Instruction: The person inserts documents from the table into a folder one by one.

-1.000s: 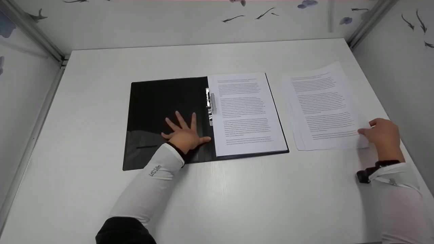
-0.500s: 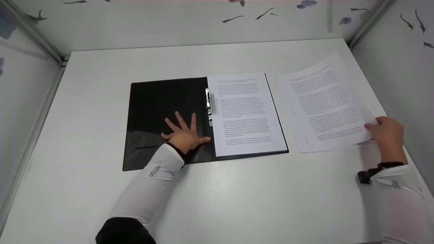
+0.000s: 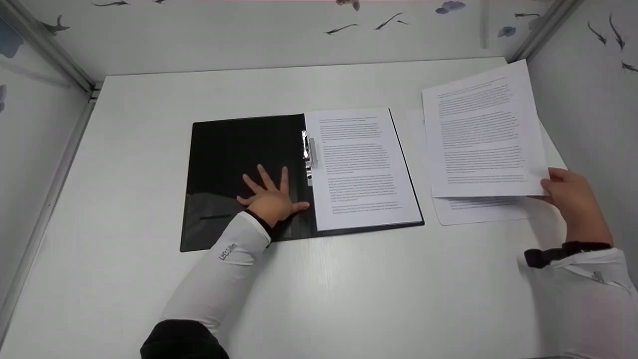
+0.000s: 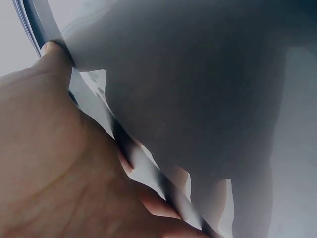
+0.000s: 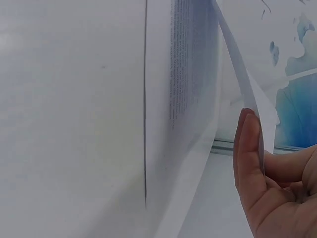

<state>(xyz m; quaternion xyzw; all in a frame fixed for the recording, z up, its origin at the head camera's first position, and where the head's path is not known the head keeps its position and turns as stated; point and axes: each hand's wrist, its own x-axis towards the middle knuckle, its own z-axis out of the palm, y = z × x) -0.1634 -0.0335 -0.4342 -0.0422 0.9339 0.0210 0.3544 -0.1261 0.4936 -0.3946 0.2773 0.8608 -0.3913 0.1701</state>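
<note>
A black folder [image 3: 239, 144] lies spread on the table, a metal clip [image 3: 306, 149] along its spine. On its right half sits a printed page [image 3: 356, 169]. My left hand [image 3: 271, 203] rests on the left cover with fingers spread and thumb by the spine; the left wrist view shows it close up. To the right, my right hand [image 3: 573, 199] pinches a printed sheet [image 3: 481, 139] at its lower right corner. That paper is raised and tilted above another printed sheet [image 3: 478, 215] on the table. In the right wrist view, the thumb and fingers [image 5: 250, 144] hold its edge.
The white table [image 3: 349, 294] has patterned panels behind it [image 3: 249, 40] and at both sides. The right panel [image 3: 593, 109] stands close to my right hand. A black strap with a small block [image 3: 537, 258] sits on the right wrist.
My right hand has lifted the printed sheet off the sheet below, drawing it up and slightly right. The lower sheet now shows beneath it. My left hand has stayed on the folder.
</note>
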